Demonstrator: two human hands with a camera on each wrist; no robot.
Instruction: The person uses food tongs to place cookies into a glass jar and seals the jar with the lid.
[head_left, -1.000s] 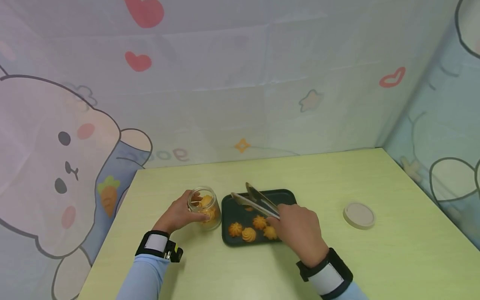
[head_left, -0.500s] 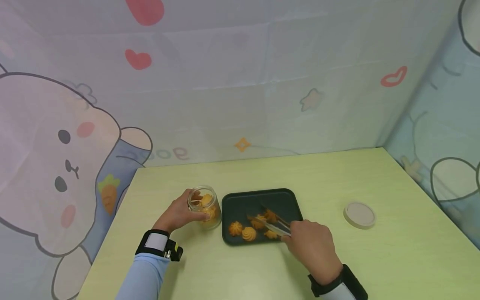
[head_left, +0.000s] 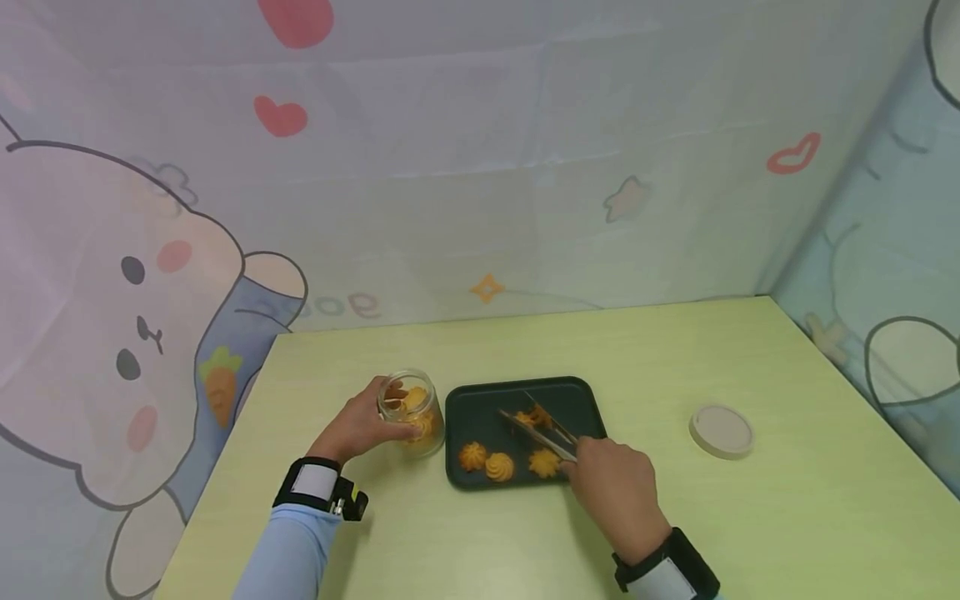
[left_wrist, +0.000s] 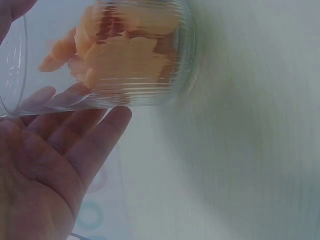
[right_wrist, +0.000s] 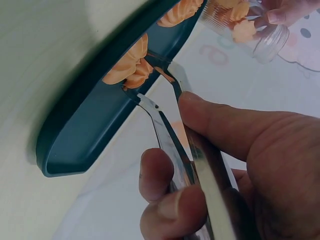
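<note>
- Tongs (head_left: 542,431) lie at lower centre of the frame, long axis slanting, tips up-left, pinching one cookie (head_left: 537,414) over the tray (head_left: 480,400).
- Right hand (head_left: 611,487) squeezes them.
- Three cookies (head_left: 498,465) remain.
- Left hand (head_left: 358,427) cups one jar (head_left: 411,410).

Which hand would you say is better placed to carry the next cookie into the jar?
The right hand: it grips the tongs, whose tips pinch a cookie above the tray. The left hand holds the jar beside the tray.
</note>
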